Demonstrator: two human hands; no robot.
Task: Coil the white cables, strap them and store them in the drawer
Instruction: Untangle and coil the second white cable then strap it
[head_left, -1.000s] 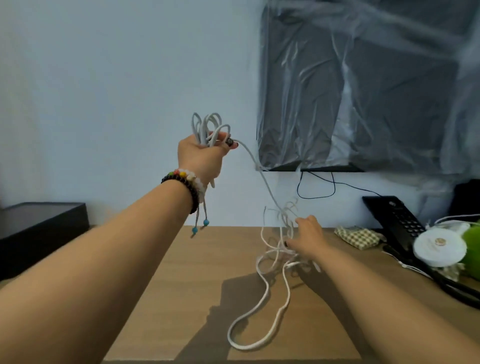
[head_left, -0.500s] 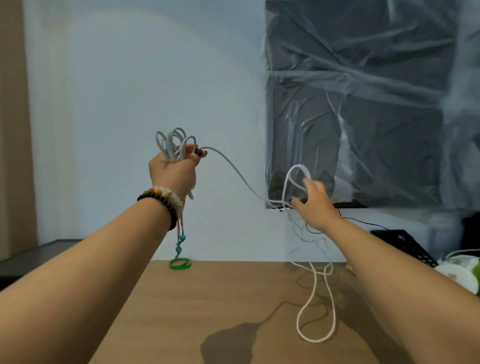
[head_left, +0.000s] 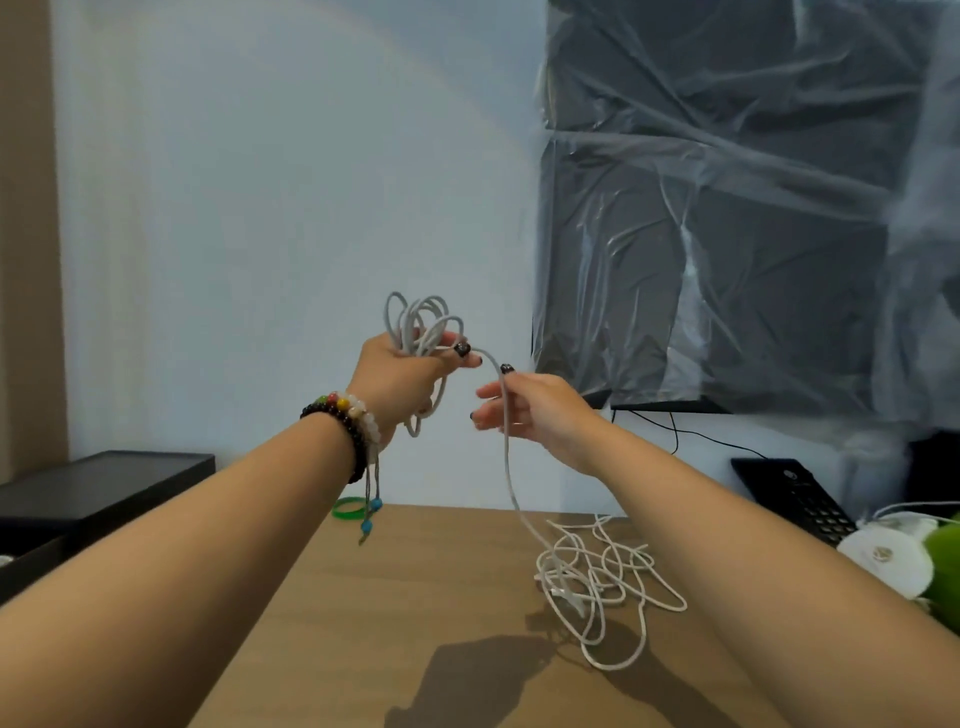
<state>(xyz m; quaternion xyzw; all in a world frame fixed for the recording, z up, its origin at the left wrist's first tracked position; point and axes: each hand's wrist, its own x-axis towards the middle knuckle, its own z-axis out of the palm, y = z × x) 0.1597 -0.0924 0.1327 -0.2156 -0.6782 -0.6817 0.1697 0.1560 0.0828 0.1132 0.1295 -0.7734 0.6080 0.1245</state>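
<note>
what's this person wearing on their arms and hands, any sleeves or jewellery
Both forearms are bare, with no sleeves in view. The left wrist carries stacked bead bracelets: dark beads, pale whitish beads, and a few red, yellow and green ones, with thin cords hanging down that end in blue beads. The nails of the left hand and the right hand wear dark polish.

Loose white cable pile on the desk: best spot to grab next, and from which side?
Judging by how it lies, take the taut strand just above the cable pile, coming from above right with the right hand. That strand runs free up to the left hand; the pile below is tangled loops.
</note>
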